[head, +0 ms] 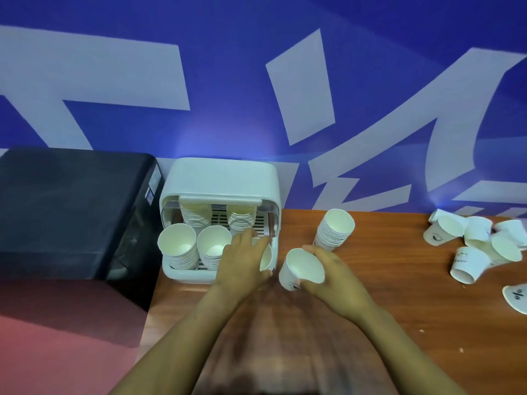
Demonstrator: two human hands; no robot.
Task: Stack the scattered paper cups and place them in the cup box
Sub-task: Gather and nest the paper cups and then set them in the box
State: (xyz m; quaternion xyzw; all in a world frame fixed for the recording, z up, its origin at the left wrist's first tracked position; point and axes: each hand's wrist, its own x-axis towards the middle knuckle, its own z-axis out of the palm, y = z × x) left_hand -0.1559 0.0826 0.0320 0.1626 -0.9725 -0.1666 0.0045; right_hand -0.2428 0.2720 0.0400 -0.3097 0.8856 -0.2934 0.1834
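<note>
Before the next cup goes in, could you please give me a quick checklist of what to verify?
1. Cup box open at the front: ok.
2. Left hand on the cup stack at the box's front right corner: ok; whether the stack is seated, cannot tell.
3. Right hand gripping a single paper cup, mouth up: ok.
4. Tall stack waiting upright on the wooden table: ok.
5. Loose cups at the right all gathered: not ok, several lie tipped.
6. Free room left in the box: cannot tell.

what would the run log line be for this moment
left hand: on cup at cup box front right | right hand: holding single cup | loose cups: far right
</note>
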